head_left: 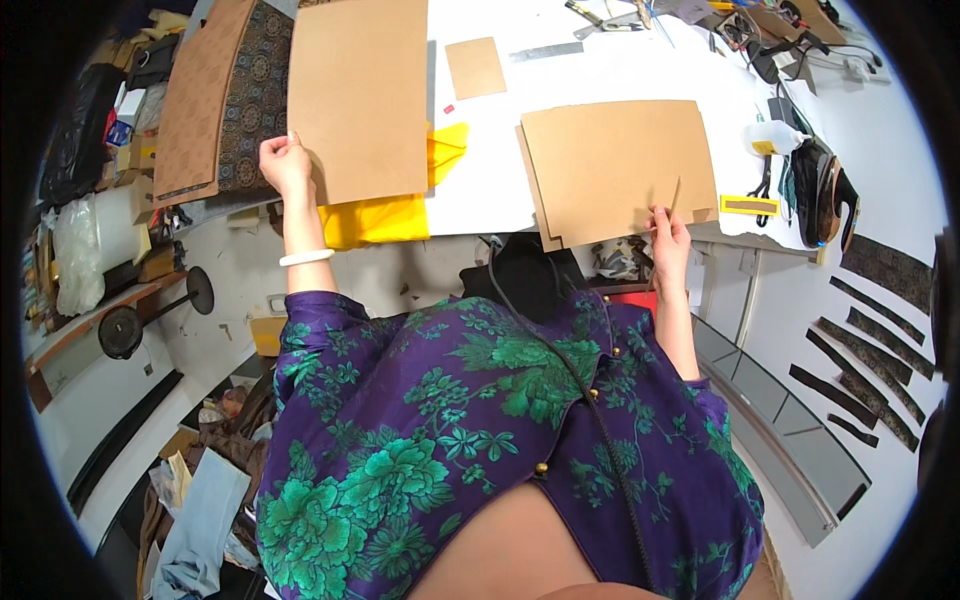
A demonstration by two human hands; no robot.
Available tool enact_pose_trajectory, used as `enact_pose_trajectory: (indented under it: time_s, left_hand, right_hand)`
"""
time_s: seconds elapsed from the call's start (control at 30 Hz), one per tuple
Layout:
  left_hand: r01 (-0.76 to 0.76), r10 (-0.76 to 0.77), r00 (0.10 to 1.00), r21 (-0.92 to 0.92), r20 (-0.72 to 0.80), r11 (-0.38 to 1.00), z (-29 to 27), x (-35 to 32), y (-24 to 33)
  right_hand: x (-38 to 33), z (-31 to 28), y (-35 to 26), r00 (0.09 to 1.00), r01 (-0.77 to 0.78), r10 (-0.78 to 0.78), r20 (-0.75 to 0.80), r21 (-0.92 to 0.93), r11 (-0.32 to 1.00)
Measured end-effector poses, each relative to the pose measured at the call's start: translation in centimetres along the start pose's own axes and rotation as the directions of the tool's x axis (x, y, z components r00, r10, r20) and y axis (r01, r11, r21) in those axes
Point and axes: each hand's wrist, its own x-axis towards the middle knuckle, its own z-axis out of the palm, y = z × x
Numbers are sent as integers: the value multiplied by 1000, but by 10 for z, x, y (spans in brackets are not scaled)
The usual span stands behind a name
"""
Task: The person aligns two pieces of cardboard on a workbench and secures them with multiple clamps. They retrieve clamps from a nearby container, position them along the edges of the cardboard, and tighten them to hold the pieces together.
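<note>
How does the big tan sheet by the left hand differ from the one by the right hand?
The left sheet runs longer front-to-back; the right sheet runs longer side-to-side. The left sheet overlaps yellow cloth; the right sheet lies over another tan sheet. Both are flat, tan and plain.

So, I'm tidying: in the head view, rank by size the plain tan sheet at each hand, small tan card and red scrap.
1. Left sheet and right sheet: too alike to rank
2. Small tan card
3. Red scrap
</note>
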Motion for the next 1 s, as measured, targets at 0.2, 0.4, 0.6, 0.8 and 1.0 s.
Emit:
enact_pose_trajectory:
  time_s: [0.2,0.4,0.6,0.8,1.0]
  left_hand:
    - [-8,18,1000,514,-15,858,28,-25,5]
    - [-608,669,725,606,162,513,72,-50,15]
    - [-704,502,618,141,606,696,178,-117,-32]
    - [-632,538,732,124,418,765,197,-162,-50]
    - [-647,569,715,76,407,759,187,-228,5]
  right_hand:
    - [30,-35,5,998,56,-56,-17,28,998]
    - [73,-60,5,995,88,-90,32,52,995]
    - [100,-65,2,934,277,-292,207,99,956]
    - [100,-116,68,789,436,-532,309,330,838]
    - [70,-181,48,658,719,-750,74,237,654]
